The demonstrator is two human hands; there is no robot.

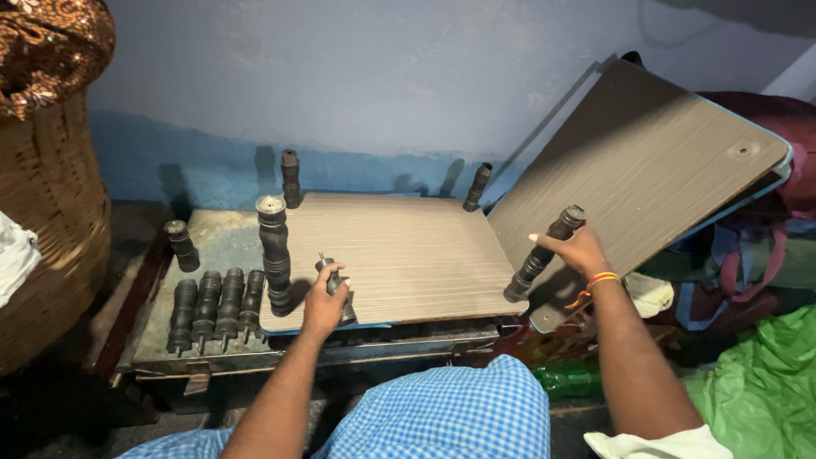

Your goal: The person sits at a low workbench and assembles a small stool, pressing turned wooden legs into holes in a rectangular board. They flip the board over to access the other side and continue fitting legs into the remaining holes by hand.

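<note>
At the far left stands a tall woven basket (47, 229) with a brown patterned cloth (55, 47) over its top. Next to it, a worn metal trunk (217, 234) serves as the table; a short turned black leg (181, 245) stands upright on its left part, and four more black legs (217, 308) lie side by side near its front edge, their screw ends toward the person. A grey wood-grain board (408, 251) lies flat on the trunk, with a tall black leg (275, 255) standing upright at its near left corner and two more legs (291, 178) standing at its far corners against the blue wall. The left hand (325, 302) is just right of the tall leg, its grip closed around a short black leg piece (333, 282) that stands on the board with a metal screw pointing up. To the right, a second wood-grain board (646, 161) with a light blue edge leans tilted, its lower end meeting the flat board's right side. The right hand (582, 251) has its grip wrapped around the upper part of a slanted black leg (544, 252), whose lower end rests at the flat board's near right corner. Farther right lie a dark red bag (765, 212) and a green plastic sheet (756, 382). The person's blue checked cloth (442, 412) fills the bottom centre.
</note>
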